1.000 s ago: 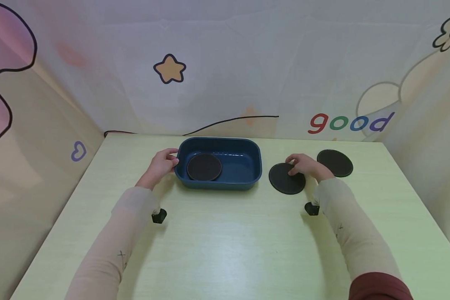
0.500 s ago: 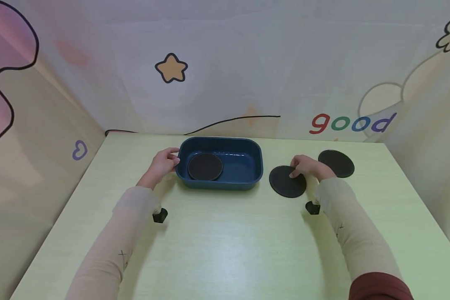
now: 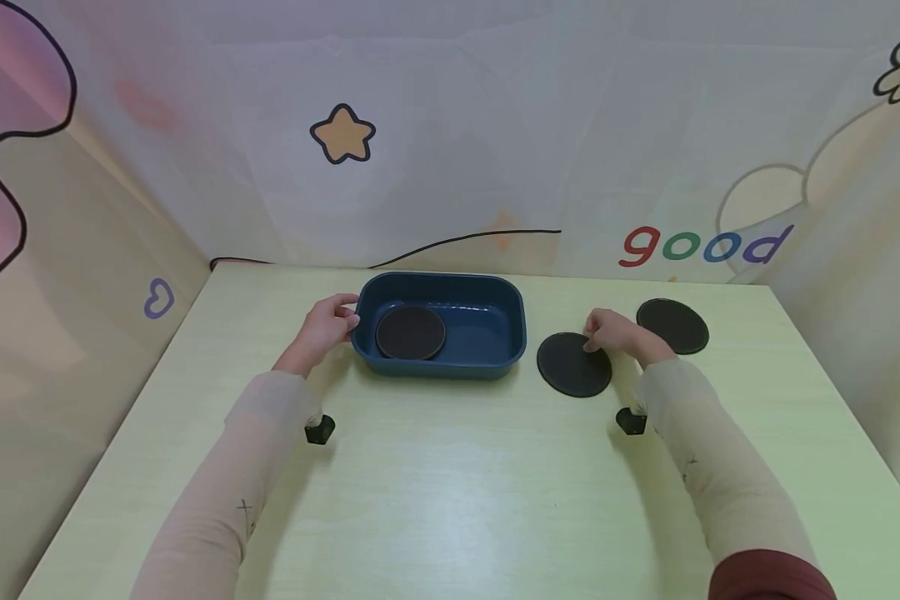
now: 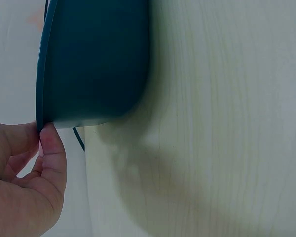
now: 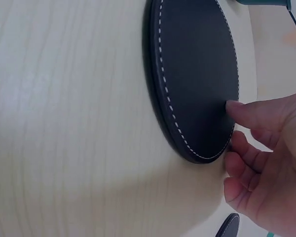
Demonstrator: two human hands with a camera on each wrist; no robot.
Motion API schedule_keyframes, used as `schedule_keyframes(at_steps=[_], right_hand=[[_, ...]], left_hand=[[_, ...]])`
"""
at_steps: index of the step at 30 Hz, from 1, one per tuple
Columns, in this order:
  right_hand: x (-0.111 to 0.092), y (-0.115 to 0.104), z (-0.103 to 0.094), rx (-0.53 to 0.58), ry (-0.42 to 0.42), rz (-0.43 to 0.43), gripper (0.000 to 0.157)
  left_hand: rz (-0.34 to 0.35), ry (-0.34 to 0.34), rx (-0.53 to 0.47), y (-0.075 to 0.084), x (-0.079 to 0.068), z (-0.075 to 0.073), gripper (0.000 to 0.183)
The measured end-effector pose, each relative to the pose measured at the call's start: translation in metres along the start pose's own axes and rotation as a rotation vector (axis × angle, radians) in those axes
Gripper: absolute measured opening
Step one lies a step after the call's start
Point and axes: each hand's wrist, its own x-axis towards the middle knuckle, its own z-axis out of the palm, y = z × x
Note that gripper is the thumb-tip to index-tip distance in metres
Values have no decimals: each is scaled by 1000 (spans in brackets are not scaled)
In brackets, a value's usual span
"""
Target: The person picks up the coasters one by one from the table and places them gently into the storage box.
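Note:
My left hand [image 3: 322,331] pinches the left rim of a dark blue rectangular baking dish [image 3: 487,369] between thumb and fingers; the left wrist view shows the dish's outer wall [image 4: 96,64] close up. One round black coaster [image 3: 410,333] lies inside the dish on its left side. To the right of the dish, my right hand [image 3: 617,332] grips the far right edge of a second black coaster [image 3: 570,367]. In the right wrist view its thumb lies on the coaster's white-stitched top [image 5: 197,74], while the other fingers curl at the edge, their tips partly hidden.
A third black coaster [image 3: 673,325] lies on the pale wooden table [image 3: 450,483], just behind my right hand. A printed cloth backdrop [image 3: 450,167] rises along the table's back edge. Small black devices hang under both wrists.
The second coaster has slid slightly nearer to me. My right hand has shifted a little right, from the coaster's far edge toward its right side. The left hand and dish stay put.

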Motion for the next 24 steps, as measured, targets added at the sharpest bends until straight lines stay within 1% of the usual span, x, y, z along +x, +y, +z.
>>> schedule_keyframes(at_steps=[3,8,14,19,24], right_hand=[[-3,0,-1,-5,-22,2,23],[-3,4,-2,-26,-52,26,22],[-7,-1,-2,-23,-75,38,23],[-9,-3,-2,-27,-90,30,21],[-11,-4,-3,15,-108,16,19]], left_hand=[[-7,-1,1,1,0,0,42],[-15,0,-3,2,0,1,43],[-19,0,0,2,1,1,42],[-18,0,-3,2,0,1,43],[-15,3,4,0,2,1,42]])
